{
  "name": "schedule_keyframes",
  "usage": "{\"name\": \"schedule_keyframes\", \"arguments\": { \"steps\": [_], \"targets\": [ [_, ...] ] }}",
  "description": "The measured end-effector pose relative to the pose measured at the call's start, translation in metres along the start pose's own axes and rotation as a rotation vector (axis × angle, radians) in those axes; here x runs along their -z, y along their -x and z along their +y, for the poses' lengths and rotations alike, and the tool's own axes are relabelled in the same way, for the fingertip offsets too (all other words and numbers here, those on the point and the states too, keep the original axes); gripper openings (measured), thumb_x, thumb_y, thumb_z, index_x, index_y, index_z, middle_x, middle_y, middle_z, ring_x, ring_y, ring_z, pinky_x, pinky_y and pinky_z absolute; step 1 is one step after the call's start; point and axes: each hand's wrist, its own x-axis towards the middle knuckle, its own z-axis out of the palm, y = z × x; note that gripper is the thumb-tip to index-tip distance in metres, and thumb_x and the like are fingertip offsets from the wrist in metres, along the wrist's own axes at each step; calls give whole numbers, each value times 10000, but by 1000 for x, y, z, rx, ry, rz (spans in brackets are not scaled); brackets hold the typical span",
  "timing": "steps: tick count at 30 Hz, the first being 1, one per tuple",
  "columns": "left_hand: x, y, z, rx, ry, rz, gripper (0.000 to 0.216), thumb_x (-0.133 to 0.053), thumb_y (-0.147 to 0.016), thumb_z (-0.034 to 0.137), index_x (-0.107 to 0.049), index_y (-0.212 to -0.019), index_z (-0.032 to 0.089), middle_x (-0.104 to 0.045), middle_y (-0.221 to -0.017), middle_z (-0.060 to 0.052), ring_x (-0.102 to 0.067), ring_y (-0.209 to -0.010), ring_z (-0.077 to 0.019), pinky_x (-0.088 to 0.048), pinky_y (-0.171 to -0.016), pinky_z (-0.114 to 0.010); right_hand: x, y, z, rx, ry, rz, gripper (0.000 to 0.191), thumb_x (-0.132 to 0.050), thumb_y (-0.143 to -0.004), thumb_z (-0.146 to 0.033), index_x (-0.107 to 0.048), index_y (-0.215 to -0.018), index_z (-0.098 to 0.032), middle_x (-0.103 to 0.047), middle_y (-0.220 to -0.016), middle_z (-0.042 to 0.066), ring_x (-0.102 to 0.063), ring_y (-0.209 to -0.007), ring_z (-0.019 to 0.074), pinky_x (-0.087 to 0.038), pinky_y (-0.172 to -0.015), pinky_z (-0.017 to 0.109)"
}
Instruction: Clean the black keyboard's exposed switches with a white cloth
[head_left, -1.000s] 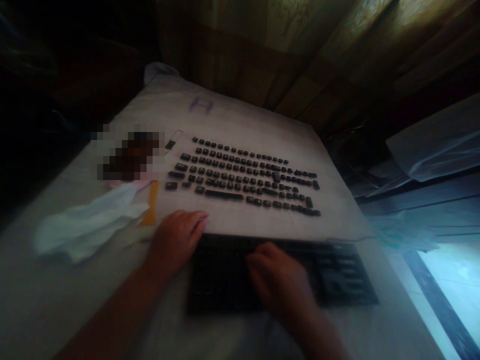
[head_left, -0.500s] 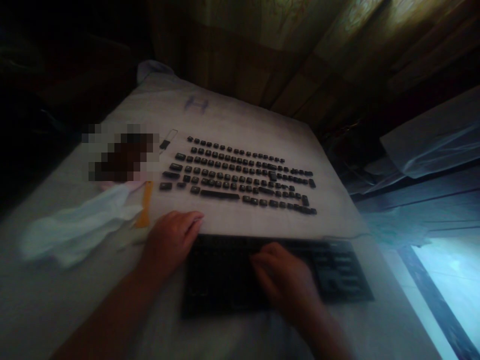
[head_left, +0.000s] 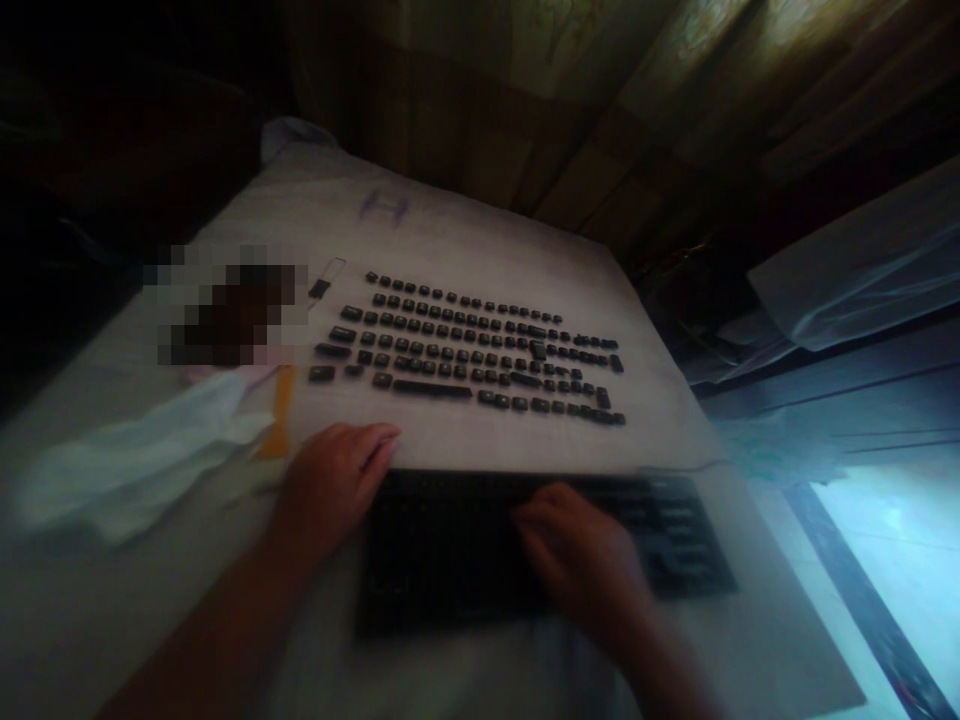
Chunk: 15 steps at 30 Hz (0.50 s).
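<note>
A black keyboard base (head_left: 442, 560) without most of its keycaps lies flat on the white cloth. My left hand (head_left: 337, 480) rests at its upper left corner, thumb and fingers pressed together; whether anything is between them is hidden. Over the middle of the base is my right hand (head_left: 581, 545), fingers curled in and pointing left. Dim light and blur hide what it grips, if anything. Just beyond the base, loose black keycaps (head_left: 450, 340) are laid out in rows, with the long spacebar (head_left: 433, 389) in the nearest row.
Left of the keycaps lie a crumpled white cloth (head_left: 142, 450), a yellow strip-like tool (head_left: 279, 412) and a small wire-framed tool (head_left: 322, 285). A pixelated patch covers something dark beside them. Curtains (head_left: 465, 110) hang behind, and the bed-like surface (head_left: 480, 225) drops off at right.
My right hand has shifted slightly to the right over the keyboard base. The left hand stays at the corner. The whole view has moved a little.
</note>
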Motion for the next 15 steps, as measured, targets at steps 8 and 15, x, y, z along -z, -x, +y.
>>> {"name": "schedule_keyframes", "arguments": {
  "steps": [8,15],
  "targets": [
    [-1,0,-2,-5,-15,-2,351,-390,-979,361,-698,-1045,206,-765,-939,-70,-681,-863,-245,-523,-785,-388,3,4,10,-8,21,23,236,-514,-874,-150,-735,-913,-220,-676,-912,52,-668,-769,172,-521,-687,292],
    [0,-1,-3,-15,-20,-8,358,-393,-976,360,-698,-1048,186,-765,-937,-84,-689,-860,-252,-530,-786,-401,3,6,17,-28,29,28,240,-503,-879,-167,-735,-903,-226,-677,-917,49,-668,-768,174,-515,-685,301]
  ]
}}
